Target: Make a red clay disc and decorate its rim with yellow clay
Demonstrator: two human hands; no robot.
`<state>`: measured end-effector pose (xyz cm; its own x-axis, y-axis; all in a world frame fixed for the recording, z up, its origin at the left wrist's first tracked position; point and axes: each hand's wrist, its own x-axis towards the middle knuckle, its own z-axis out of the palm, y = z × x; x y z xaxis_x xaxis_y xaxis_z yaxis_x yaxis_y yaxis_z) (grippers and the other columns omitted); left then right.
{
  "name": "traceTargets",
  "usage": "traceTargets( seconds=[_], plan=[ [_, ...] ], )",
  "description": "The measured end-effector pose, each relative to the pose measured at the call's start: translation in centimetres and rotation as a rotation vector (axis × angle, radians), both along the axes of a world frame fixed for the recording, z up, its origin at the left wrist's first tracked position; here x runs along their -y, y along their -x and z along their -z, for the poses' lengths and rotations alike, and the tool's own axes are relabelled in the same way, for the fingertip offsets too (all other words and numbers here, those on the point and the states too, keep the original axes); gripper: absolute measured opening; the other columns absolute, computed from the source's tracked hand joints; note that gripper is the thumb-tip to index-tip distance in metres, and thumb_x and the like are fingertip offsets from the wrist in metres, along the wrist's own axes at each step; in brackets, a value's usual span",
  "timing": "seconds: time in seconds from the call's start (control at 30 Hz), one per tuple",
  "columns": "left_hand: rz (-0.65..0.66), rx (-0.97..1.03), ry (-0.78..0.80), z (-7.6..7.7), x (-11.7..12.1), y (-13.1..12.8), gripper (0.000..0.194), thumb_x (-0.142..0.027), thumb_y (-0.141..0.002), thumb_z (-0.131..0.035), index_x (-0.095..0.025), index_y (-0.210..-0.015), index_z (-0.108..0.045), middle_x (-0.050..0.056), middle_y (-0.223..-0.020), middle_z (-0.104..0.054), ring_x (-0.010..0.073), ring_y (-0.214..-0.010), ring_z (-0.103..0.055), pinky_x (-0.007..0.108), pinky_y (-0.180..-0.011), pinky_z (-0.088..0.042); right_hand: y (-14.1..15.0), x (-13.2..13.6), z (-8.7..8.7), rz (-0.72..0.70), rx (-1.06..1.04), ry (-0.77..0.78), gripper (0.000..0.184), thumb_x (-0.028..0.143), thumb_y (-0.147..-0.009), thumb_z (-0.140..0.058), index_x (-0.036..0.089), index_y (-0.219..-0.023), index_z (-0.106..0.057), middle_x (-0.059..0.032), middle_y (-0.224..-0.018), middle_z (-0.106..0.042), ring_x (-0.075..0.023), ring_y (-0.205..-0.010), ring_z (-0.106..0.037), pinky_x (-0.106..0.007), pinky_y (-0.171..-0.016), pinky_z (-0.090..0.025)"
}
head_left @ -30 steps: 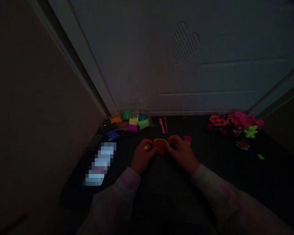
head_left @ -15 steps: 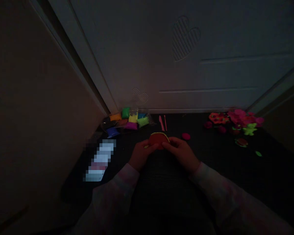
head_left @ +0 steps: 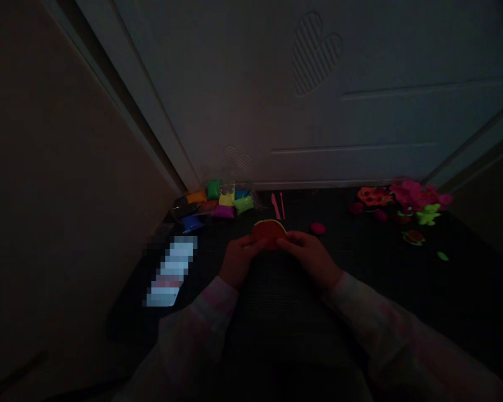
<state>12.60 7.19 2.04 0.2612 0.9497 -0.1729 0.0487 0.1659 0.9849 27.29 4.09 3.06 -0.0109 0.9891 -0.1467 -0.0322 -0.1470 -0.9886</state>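
Between my two hands is a flat, rounded piece of red modelling clay (head_left: 270, 231) with a thin yellow-green strip along its upper edge. My left hand (head_left: 240, 257) pinches its left side, thumb across the face. On the right side, my right hand (head_left: 310, 254) grips it the same way, the fingers mostly behind the piece. A small pinkish-red clay lump (head_left: 317, 228) lies on the dark table just beyond my right hand. Farther back are a pink plastic knife (head_left: 275, 206) and a thin pink stick tool (head_left: 282, 205).
Several bags of coloured clay (head_left: 224, 211) lie at the back left. A lit phone (head_left: 171, 272), its screen blurred out, rests left of my hands. Pink clay flowers (head_left: 414, 195), a yellow-green figure (head_left: 428, 214) and a green leaf shape (head_left: 442, 255) sit at the right. A white panel (head_left: 251, 111) rises behind.
The view has tilted slightly, so the background sits a little higher. Both hands keep hold of the red clay, and the yellow-green strip at its right edge shows less.
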Motion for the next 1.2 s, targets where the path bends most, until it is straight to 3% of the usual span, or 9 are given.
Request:
traceTargets(
  seconds=[0.2,0.4,0.63,0.97,1.1,1.2],
  plan=[
    [-0.007,0.040,0.014,-0.04,0.16,-0.17,0.031,-0.032,-0.056,-0.063,-0.014,-0.081,-0.064,0.004,-0.077,-0.066,0.0186,-0.073,-0.058,0.030,-0.067,-0.043,-0.05,-0.05,-0.23,0.048,0.111,0.001,0.018,0.035,-0.062,-0.057,0.018,-0.066,-0.059,0.0047,-0.060,-0.056,-0.0085,-0.055,-0.048,-0.021,-0.052,-0.035],
    [-0.023,0.081,0.087,-0.18,0.34,-0.28,0.031,-0.032,-0.055,-0.064,-0.014,-0.080,-0.064,0.003,-0.074,-0.066,0.0179,-0.070,-0.058,0.028,-0.064,-0.043,0.14,-0.02,-0.11,0.021,0.060,0.004,0.021,0.036,-0.061,-0.058,0.017,-0.070,-0.059,0.0032,-0.065,-0.057,-0.0097,-0.061,-0.049,-0.022,-0.056,-0.036],
    [-0.034,0.130,0.073,0.31,0.37,-0.42,0.027,-0.032,-0.054,-0.064,-0.015,-0.075,-0.065,0.002,-0.072,-0.065,0.0163,-0.068,-0.057,0.028,-0.065,-0.042,0.07,0.08,0.22,0.045,0.087,-0.005,0.022,0.038,-0.060,-0.059,0.017,-0.061,-0.056,0.0052,-0.056,-0.051,-0.0074,-0.052,-0.043,-0.021,-0.048,-0.031],
    [-0.037,0.028,0.050,0.20,0.32,-0.16,0.022,-0.034,-0.055,-0.063,-0.015,-0.067,-0.064,-0.001,-0.060,-0.063,0.0122,-0.057,-0.055,0.024,-0.056,-0.040,0.10,-0.14,0.13,0.032,0.006,-0.040,0.023,0.037,-0.060,-0.058,0.017,-0.072,-0.059,0.0021,-0.068,-0.059,-0.0114,-0.065,-0.051,-0.024,-0.059,-0.037],
    [-0.029,0.069,0.027,0.11,0.39,-0.32,0.025,-0.032,-0.055,-0.064,-0.016,-0.075,-0.065,0.001,-0.071,-0.065,0.0154,-0.067,-0.057,0.027,-0.064,-0.042,0.04,-0.10,0.16,0.065,0.074,-0.025,0.021,0.038,-0.060,-0.059,0.017,-0.065,-0.058,0.0038,-0.060,-0.056,-0.0095,-0.056,-0.049,-0.022,-0.052,-0.035],
    [-0.010,0.056,0.017,-0.01,0.40,-0.33,0.028,-0.032,-0.054,-0.064,-0.015,-0.077,-0.065,0.003,-0.074,-0.066,0.0180,-0.072,-0.058,0.030,-0.068,-0.041,0.08,-0.08,0.32,0.024,0.056,-0.045,0.022,0.037,-0.061,-0.058,0.017,-0.068,-0.059,0.0028,-0.064,-0.058,-0.0105,-0.061,-0.051,-0.023,-0.057,-0.037]
  ],
)
